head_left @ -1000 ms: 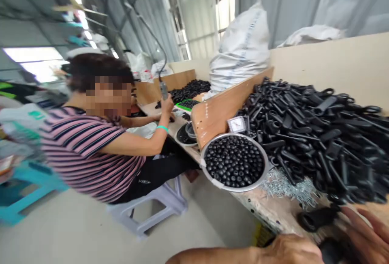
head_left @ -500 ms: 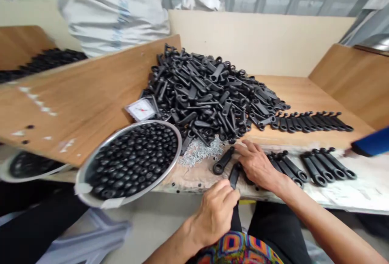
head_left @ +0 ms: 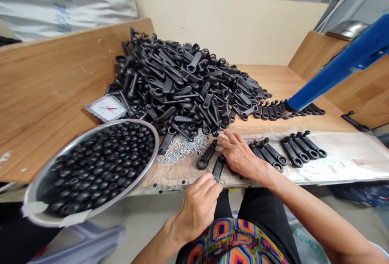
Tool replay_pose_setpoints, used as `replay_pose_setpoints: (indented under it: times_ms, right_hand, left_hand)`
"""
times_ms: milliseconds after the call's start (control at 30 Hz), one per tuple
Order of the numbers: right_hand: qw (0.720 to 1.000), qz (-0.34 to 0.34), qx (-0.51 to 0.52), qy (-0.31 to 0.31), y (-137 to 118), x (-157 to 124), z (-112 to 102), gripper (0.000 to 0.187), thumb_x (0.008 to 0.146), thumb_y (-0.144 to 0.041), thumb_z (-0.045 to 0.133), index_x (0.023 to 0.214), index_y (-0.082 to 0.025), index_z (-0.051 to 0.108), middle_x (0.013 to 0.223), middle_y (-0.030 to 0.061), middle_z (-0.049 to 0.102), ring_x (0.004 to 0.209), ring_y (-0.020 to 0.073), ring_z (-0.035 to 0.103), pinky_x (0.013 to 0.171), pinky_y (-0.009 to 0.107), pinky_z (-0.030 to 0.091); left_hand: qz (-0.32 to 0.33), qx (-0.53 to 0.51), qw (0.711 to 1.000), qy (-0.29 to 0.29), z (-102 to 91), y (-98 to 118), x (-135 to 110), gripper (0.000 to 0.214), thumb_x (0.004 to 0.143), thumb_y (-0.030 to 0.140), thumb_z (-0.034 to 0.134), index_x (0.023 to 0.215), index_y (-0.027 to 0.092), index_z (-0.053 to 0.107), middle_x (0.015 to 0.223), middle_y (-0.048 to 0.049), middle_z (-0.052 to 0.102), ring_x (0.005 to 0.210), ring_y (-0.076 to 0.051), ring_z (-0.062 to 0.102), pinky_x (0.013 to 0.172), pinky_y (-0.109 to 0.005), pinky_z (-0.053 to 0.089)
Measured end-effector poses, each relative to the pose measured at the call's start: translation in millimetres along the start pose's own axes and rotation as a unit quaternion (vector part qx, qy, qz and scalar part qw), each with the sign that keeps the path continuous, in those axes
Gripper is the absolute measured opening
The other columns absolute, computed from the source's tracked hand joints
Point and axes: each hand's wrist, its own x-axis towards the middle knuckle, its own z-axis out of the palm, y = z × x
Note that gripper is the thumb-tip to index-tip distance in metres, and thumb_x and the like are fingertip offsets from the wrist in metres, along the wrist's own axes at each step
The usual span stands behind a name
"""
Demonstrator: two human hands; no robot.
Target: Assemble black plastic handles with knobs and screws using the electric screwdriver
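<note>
My left hand (head_left: 197,209) is closed in a pinch at the near end of a black plastic handle (head_left: 218,168) that lies on the bench edge. My right hand (head_left: 240,154) rests on the bench with fingers spread flat, touching that handle and a second one (head_left: 207,155) beside it. A heap of the same black handles (head_left: 185,81) fills the bench behind. A scatter of small silver screws (head_left: 182,147) lies just left of the hands. Finished handles lie in rows (head_left: 287,150) to the right.
A metal bowl of black round caps (head_left: 91,166) overhangs the bench edge at left. A wooden divider (head_left: 51,89) stands behind it, with a small white packet (head_left: 106,108) against it. A blue tool (head_left: 337,71) hangs in from the right. Another handle row (head_left: 285,110) lies further back.
My view swung from a seated co-worker at the left round to my own bench. Over the last half second my hands have stayed on the handles at the bench edge.
</note>
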Motion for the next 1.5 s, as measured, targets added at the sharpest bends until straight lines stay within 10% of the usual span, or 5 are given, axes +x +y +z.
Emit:
replay_pose_setpoints:
  times_ms: [433,767,1500]
  right_hand:
    - [0.992,0.02,0.122,0.03,6,5,5,0.02,0.081,-0.008,0.045,0.077,-0.01,0.064,0.128,0.0114,0.047,0.121,0.0305,0.033,0.098,0.046,0.035]
    - [0.88,0.047,0.459,0.115,10,6,2,0.015,0.084,-0.015,0.052,0.076,-0.015,0.064,0.13,0.0091,0.046,0.122,0.0228,0.04,0.108,0.045,0.022]
    - [0.967,0.069,0.208,0.133,15,-13,2,0.017,0.083,-0.016,0.054,0.076,-0.022,0.069,0.131,0.0044,0.042,0.122,0.0296,0.03,0.097,0.05,0.037]
  left_hand:
    - [-0.007,-0.018,1.0,-0.02,-8.5,-3,-8,0.021,0.079,-0.002,0.04,0.081,0.013,0.055,0.072,-0.0047,0.05,0.08,-0.017,0.047,0.075,-0.034,0.047]
    - [-0.004,-0.014,1.0,-0.023,-5.1,-2,7,0.021,0.08,-0.003,0.04,0.078,0.012,0.054,0.069,-0.0043,0.047,0.076,-0.016,0.045,0.071,-0.033,0.047]
    - [-0.001,0.01,1.0,0.009,6.2,-3,14,0.023,0.08,-0.001,0.038,0.075,0.014,0.055,0.067,-0.0042,0.049,0.072,-0.016,0.047,0.07,-0.034,0.048]
